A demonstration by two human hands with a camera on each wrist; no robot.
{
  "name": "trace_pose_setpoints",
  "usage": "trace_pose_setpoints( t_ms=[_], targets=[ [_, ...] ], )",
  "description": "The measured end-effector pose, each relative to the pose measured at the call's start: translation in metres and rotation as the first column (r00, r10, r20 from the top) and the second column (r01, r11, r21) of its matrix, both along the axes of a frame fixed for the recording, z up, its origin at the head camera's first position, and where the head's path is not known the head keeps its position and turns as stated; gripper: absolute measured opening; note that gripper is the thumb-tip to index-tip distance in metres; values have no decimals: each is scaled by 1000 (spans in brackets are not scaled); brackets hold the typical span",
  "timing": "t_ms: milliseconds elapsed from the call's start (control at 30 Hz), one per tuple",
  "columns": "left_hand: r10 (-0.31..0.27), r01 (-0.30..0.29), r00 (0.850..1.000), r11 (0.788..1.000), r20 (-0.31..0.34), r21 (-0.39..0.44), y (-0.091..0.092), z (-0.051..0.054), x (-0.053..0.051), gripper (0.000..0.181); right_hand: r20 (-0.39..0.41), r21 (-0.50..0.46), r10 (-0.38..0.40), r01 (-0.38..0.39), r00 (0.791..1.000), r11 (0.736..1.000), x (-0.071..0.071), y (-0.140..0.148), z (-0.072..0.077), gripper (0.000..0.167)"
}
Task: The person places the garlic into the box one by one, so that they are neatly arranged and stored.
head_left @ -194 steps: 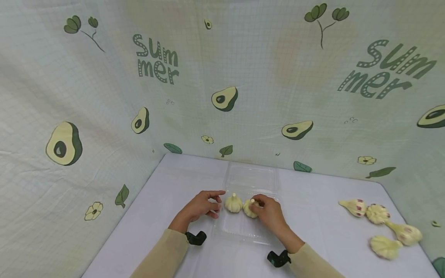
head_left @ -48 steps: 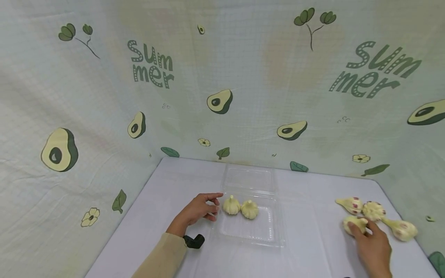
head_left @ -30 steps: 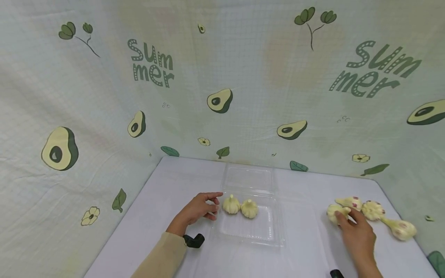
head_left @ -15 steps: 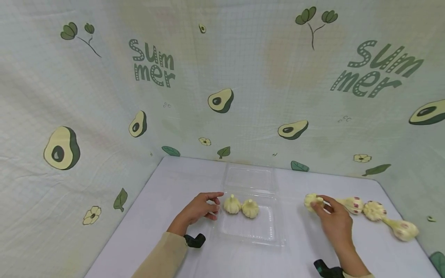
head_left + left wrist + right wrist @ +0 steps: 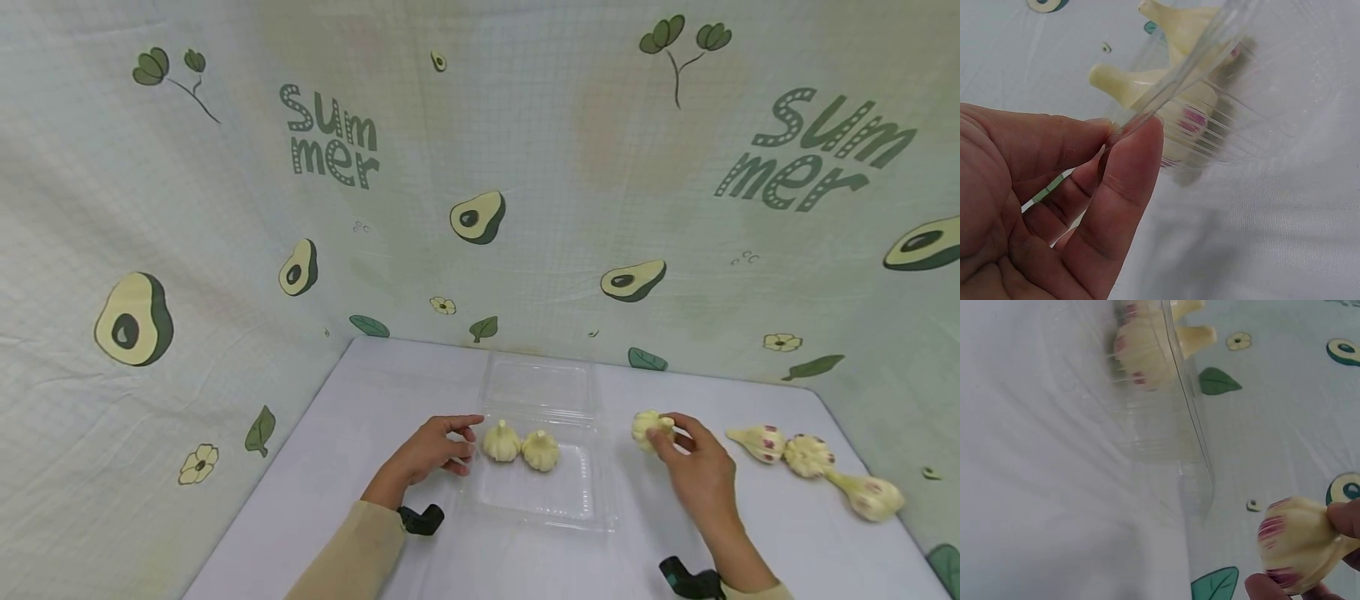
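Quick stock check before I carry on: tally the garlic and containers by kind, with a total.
Clear container, lid open: 1
Garlic bulbs: 6 (2 inside the container, 1 in the right grip, 3 on the table)
Total: 7

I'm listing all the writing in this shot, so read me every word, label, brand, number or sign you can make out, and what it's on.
"sum mer": left lettering, stacked on two lines, on the cloth backdrop.
"sum mer": right lettering, larger, same backdrop.
Green print, right wrist view's top right corner: cut off, unreadable.
Black wrist cameras: any marking too small to read.
Garlic bulbs and clear container: no readable text.
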State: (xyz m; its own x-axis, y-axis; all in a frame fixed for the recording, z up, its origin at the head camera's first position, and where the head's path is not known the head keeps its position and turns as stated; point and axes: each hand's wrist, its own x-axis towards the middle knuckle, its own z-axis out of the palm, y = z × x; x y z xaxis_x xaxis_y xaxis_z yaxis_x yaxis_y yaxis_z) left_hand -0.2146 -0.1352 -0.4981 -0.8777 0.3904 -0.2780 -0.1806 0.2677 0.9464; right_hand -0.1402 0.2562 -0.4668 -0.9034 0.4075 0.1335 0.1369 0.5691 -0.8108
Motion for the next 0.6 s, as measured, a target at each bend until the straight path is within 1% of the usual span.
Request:
trace_pose_setpoints(
  t_ms=[133,200,367,500,600],
  targets=[
    [0,0,1000,1000,0,0,0,0,0,57,-53,-32,5,-7,999,999,1,-8,4,41],
    [1,-1,1000,1000,0,-1,0,0,0,58,-61,-36,9,-11,998,999,2,-11,6,40],
    [1,-1,1000,1000,-1,-5,0,0,1,58,-53,5,19,-19,998,1000,3,-18,11,42],
    [1,-1,1000,1000,0,-7,0,1,1,58,-80,43,23,-20,997,999,2,-23,15,39],
    [3,-3,1000,1000,1,-9,0,1,1,58,-87,42,42,-39,995,998,2,-26,16,38]
  ],
)
